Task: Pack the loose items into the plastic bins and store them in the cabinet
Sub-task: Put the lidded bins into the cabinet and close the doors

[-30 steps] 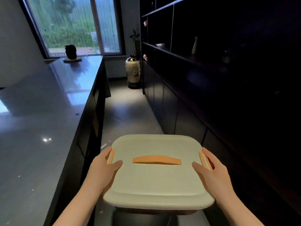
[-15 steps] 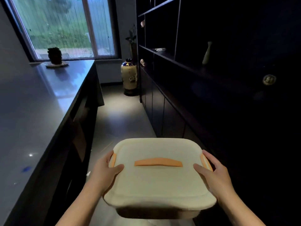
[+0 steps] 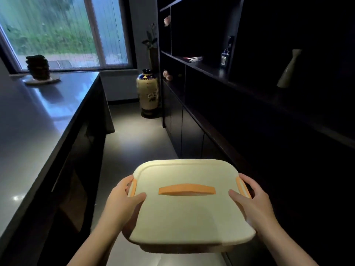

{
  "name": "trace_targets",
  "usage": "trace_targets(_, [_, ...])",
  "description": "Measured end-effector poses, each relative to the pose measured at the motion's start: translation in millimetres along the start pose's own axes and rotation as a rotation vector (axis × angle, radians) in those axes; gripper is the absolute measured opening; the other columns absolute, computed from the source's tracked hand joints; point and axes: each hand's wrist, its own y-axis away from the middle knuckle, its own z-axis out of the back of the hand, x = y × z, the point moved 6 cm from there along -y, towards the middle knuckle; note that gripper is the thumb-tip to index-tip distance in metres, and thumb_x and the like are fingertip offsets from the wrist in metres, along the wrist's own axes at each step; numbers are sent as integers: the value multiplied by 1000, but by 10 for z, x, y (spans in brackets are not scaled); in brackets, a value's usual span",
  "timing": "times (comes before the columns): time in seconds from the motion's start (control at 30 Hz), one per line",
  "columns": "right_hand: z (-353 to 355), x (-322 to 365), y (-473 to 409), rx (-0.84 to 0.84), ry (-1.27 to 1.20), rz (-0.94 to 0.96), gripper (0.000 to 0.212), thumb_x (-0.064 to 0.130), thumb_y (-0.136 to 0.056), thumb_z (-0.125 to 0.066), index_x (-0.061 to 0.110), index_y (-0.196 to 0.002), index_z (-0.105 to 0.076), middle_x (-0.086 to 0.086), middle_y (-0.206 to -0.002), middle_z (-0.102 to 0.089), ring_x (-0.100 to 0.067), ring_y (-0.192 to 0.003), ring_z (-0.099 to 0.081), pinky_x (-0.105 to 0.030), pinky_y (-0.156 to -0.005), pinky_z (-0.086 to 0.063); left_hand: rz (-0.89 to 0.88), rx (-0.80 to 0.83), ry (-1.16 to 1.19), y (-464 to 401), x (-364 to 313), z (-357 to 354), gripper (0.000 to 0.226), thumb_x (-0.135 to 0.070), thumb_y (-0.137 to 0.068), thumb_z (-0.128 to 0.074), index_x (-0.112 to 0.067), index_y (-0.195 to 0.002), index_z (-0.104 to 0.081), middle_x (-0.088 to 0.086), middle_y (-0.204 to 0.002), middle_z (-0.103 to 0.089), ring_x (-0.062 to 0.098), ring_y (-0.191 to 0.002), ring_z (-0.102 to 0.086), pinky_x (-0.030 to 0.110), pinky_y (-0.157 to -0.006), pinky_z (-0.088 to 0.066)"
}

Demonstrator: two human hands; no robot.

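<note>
Standing in the aisle between the grey countertop (image 3: 38, 120) on the left and the dark cabinet (image 3: 192, 131) on the right, the person carries one lidded plastic bin (image 3: 188, 214) at waist height. The left hand (image 3: 123, 204) grips the bin's left edge, thumb on the lid and fingers curled beside the orange latch (image 3: 133, 188). The right hand (image 3: 253, 202) holds the opposite edge the same way. With the lid on, packing of this bin looks finished, though its contents are hidden. Storing remains: the lower cabinet doors appear closed, so one likely needs opening first. Whether other bins or loose items are left cannot be told.
</note>
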Motion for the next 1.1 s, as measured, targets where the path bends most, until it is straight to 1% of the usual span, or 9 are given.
trace_targets(0.17, [-352, 62, -721, -153, -58, -45, 52, 14, -71, -80, 53, -100, -61, 6, -100, -66, -20, -85, -69, -42, -70, -60, -72, 130, -57, -1287, -275, -249, 62, -19, -77, -73, -23, -133, -46, -2, -119, -59, 17, -101, -53, 35, -88, -45])
trace_targets(0.27, [-370, 42, -1043, -245, -73, -60, 53, 13, -71, -80, 53, -100, -62, 4, -102, -68, -22, -89, -69, -47, -78, -58, -152, 232, -73, -1892, -546, -524, 65, -22, -72, -75, -28, -130, -47, -14, -107, -53, 11, -94, -51, 28, -78, -40])
trace_targets(0.43, [-326, 204, -1752, -372, -86, -57, 47, 17, -73, -80, 54, -95, -61, 6, -103, -63, -23, -89, -67, -45, -77, -58, -173, 379, -14, -2774, -893, -1134, 57, -24, -69, -79, -42, -111, -44, -25, -91, -50, 5, -84, -52, 24, -68, -40])
trace_targets(0.6, [-335, 232, -2612, -437, -74, -67, 53, 16, -74, -79, 47, -110, -56, 7, -108, -60, -23, -94, -64, -46, -81, -56, -214, 460, 37, -3642, -1275, -1736, 55, -16, -66, -80, -51, -87, -42, -26, -84, -51, -1, -79, -51, 16, -58, -36])
trace_targets(0.77, [-425, 174, -3269, -495, -147, -132, 82, -1, -62, -84, 37, -127, -51, 1, -100, -67, -21, -88, -68, -39, -76, -57, -236, 504, 22, -4436, -1624, -2275, 48, -13, -67, -80, -49, -75, -49, -28, -72, -55, -4, -69, -53, 13, -53, -34])
trace_targets(0.83, [-479, 108, -3439, -536, -135, -156, 87, -1, -64, -83, 33, -135, -46, -2, -101, -70, -23, -91, -68, -43, -85, -55, -227, 526, 22, -4720, -1697, -2493, 51, -10, -66, -81, -45, -90, -54, -29, -75, -56, -1, -73, -56, 12, -55, -35])
trace_targets(0.93, [-585, 9, -3701, -623, -96, -173, 84, 2, -67, -82, 29, -137, -44, 0, -96, -71, -19, -87, -68, -36, -82, -52, -163, 584, -14, -5194, -1746, -2881, 74, -6, -64, -81, -25, -128, -51, -6, -113, -60, 17, -99, -54, 28, -76, -45])
trace_targets(1.0, [-695, -34, -3916, -681, -38, -164, 79, 6, -71, -81, 28, -137, -44, -2, -102, -71, -21, -92, -67, -38, -86, -51, -138, 623, -39, -5535, -1778, -3163, 81, -4, -65, -80, -20, -136, -45, 4, -130, -55, 24, -113, -53, 37, -90, -48])
trace_targets(1.1, [-837, -12, -4218, -790, 158, -166, 71, 20, -76, -78, 21, -138, -45, -11, -104, -70, -29, -100, -65, -44, -90, -51, -206, 689, -52, -5990, -1908, -3552, 80, -5, -69, -78, -18, -139, -41, 5, -137, -52, 25, -122, -50, 34, -93, -45])
